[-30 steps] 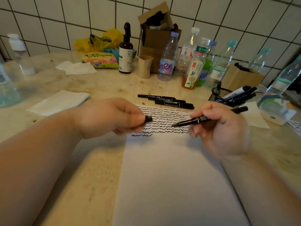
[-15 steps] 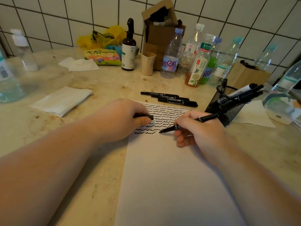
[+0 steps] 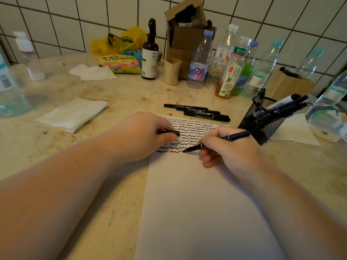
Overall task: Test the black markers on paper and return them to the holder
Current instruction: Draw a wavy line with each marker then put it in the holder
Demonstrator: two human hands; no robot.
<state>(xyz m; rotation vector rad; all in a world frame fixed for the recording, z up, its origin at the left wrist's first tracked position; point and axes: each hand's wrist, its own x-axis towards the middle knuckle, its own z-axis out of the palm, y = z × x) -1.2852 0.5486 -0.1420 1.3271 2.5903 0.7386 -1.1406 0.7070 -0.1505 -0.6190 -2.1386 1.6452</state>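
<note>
A white sheet of paper (image 3: 202,199) lies on the counter, its top part covered with rows of black wavy lines. My right hand (image 3: 227,147) grips an uncapped black marker (image 3: 232,137) with its tip touching the paper at the end of the lowest row. My left hand (image 3: 142,136) rests on the sheet's left edge and pinches the marker's black cap (image 3: 171,132). Several black markers (image 3: 199,111) lie side by side just beyond the paper. A black mesh holder (image 3: 262,121) stands to the right with several markers in it.
Plastic bottles (image 3: 199,61), a dark pump bottle (image 3: 150,53), a beige cup (image 3: 171,71) and a cardboard box (image 3: 185,30) line the tiled wall. Folded tissues (image 3: 73,114) lie at left. A white container (image 3: 326,121) sits on a paper sheet at right.
My right hand came down and left from above the sheet, setting the marker tip on the lowest row. The left hand kept holding the cap at the paper's edge.
</note>
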